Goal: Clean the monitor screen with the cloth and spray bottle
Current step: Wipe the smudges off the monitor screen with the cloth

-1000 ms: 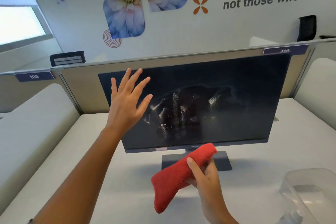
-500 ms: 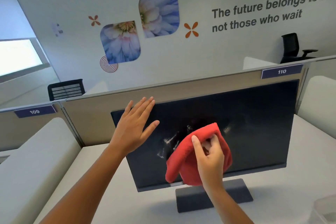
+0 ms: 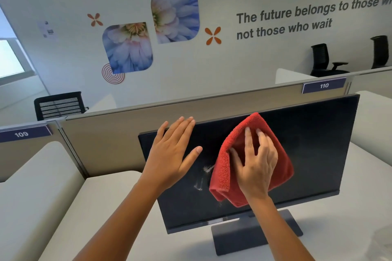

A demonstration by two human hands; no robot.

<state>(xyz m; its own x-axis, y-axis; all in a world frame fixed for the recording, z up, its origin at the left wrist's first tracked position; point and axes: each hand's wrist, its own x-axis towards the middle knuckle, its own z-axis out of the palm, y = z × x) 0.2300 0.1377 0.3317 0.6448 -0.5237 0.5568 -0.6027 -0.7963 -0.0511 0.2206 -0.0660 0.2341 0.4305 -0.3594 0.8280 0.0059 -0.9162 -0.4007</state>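
The screen (image 3: 307,146) stands upright on its stand (image 3: 250,237) at mid-desk (image 3: 118,214), just in front of the partition (image 3: 110,146); it is dark and unlit. Change since a second ago: the cloth (image 3: 229,167), then held low in front of the stand and clear of the glass, is now pressed flat against the centre of the screen. The broad wet smear visible then is mostly covered; only a few pale streaks (image 3: 203,176) show just left of the cloth. Judgement: wiping has begun, spray step appears done, most of the panel not yet covered. Right hand (image 3: 254,165): fingers spread and flat on the cloth, pinning it to the glass rather than gripping it. Left hand (image 3: 169,154): open, fingers extended and together, holding nothing, near the upper left of the screen; contact cannot be confirmed. Cloth is red, nubby, folded over. No spray bottle in view.
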